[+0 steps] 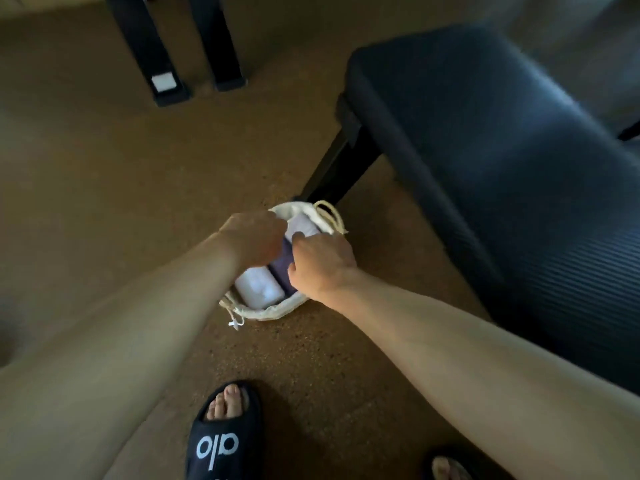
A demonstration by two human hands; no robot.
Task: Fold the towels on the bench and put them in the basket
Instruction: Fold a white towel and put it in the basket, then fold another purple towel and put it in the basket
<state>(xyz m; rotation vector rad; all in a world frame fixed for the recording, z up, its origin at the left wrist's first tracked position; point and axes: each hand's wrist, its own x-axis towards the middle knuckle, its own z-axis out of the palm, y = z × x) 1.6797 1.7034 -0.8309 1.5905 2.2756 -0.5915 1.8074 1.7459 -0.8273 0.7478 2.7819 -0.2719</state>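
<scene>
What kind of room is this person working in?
Probably a home gym or exercise room, though that is a guess: a dark padded bench stands on a speckled cork-like floor, with black equipment legs behind and a small lined basket of folded towels.

We see a small round basket [277, 311] with a cream cloth lining and rope handles, standing on the floor just beside the leg of the dark padded bench [485, 133]. Inside it lie 3 folded towels side by side: a white towel [258, 287] nearest us, a purple towel [281, 271] in the middle, and a second white towel [303, 225] at the far side.
</scene>
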